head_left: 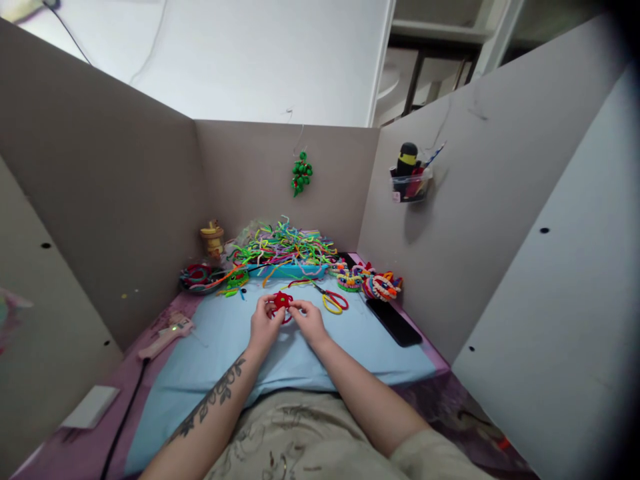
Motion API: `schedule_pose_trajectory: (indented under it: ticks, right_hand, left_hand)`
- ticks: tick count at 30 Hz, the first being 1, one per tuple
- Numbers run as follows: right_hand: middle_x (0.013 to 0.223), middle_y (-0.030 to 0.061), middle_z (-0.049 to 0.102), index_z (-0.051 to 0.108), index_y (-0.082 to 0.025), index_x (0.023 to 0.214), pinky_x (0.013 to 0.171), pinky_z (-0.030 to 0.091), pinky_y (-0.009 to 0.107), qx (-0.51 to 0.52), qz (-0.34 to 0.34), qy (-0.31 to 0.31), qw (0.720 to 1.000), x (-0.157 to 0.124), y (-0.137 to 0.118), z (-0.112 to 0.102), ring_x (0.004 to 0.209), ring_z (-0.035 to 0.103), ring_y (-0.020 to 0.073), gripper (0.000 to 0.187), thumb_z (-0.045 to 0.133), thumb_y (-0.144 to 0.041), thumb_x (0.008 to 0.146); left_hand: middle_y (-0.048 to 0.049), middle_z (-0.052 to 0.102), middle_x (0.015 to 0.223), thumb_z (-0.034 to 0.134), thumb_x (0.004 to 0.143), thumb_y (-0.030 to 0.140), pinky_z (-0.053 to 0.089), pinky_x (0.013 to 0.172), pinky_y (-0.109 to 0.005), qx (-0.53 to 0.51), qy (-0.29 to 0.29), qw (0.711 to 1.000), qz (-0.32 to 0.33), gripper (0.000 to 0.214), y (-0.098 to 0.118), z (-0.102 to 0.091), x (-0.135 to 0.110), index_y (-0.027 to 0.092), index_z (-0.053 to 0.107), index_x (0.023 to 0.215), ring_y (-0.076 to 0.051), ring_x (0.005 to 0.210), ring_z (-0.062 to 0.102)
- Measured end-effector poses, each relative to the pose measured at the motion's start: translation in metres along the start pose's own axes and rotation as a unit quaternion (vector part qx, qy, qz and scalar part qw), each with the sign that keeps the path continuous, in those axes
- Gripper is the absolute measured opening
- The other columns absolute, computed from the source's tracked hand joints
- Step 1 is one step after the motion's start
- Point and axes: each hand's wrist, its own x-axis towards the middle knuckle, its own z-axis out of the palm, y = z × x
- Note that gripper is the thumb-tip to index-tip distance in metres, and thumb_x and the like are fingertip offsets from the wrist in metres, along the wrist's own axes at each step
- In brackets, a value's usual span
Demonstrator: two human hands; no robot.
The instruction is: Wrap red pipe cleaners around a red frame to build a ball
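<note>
Near left: white box [91,407] on the counter [131,393], then a pink glue gun [167,339], green light on, dark cord [125,417] running toward the near edge. Light blue cloth [220,360] spread over the middle. Left hand [264,325] and right hand [311,324] meet above the cloth, fingers of both closed in, pinching a small red fuzzy piece [283,300] from either side; green spot at its middle. Black phone [395,323] lies to the right. Scissors [334,303], one yellow loop, one red, just beyond the right hand. Farther: dark bowl [200,288] with red stuff at left, blue tray [285,271] under a heap of multicolored fuzzy strips [285,245], braided colorful pieces [381,287] right of it. Back panel [250,167]: green cluster [301,175] hanging. Right panel [480,173]: clear bin [411,190], contents partly hidden.
</note>
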Motion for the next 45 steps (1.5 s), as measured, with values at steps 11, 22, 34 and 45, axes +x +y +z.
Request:
schedule_pose_trajectory:
  ticks: [11,22,34,45]
  right_hand:
    - [0.072,0.0028,0.067,0.068,-0.019,0.072,0.075,0.046,0.032,-0.002,0.016,0.002,1.000,0.004,-0.001,-0.002,0.076,0.060,0.0207,0.017,0.062,-0.035,0.072]
    - [0.073,0.0014,0.059,0.061,-0.022,0.069,0.078,0.043,0.031,-0.058,-0.032,0.002,0.998,0.000,-0.005,-0.003,0.082,0.052,0.0201,0.011,0.052,-0.020,0.075]
    - [0.108,0.0077,0.053,0.067,-0.022,0.069,0.099,0.032,0.042,-0.106,-0.049,0.025,0.993,0.001,-0.010,-0.007,0.110,0.044,0.0260,0.003,0.066,-0.022,0.072]
    - [0.117,0.0084,0.054,0.063,-0.021,0.067,0.102,0.032,0.042,-0.059,-0.033,0.012,0.998,0.000,-0.007,-0.006,0.115,0.044,0.0250,0.006,0.061,-0.018,0.073]
  left_hand:
    - [-0.0005,0.067,0.075,0.064,0.070,0.024,0.045,0.063,-0.027,0.011,-0.046,0.999,0.020,0.030,0.002,0.001,-0.003,0.020,0.053,0.099,-0.017,0.070,0.064]
    - [0.0050,0.062,0.062,0.067,0.068,0.025,0.040,0.057,-0.025,0.003,-0.060,0.998,0.001,0.039,0.005,0.002,-0.003,0.020,0.053,0.104,-0.012,0.054,0.054]
    - [0.0023,0.067,0.065,0.069,0.069,0.036,0.048,0.063,-0.027,-0.104,-0.030,0.991,-0.081,0.052,-0.002,-0.005,0.007,0.016,0.045,0.111,-0.015,0.061,0.065]
    - [0.0039,0.066,0.060,0.075,0.062,0.035,0.045,0.061,-0.024,-0.140,-0.038,0.985,-0.098,0.047,-0.003,-0.002,0.007,0.019,0.048,0.096,-0.014,0.056,0.063]
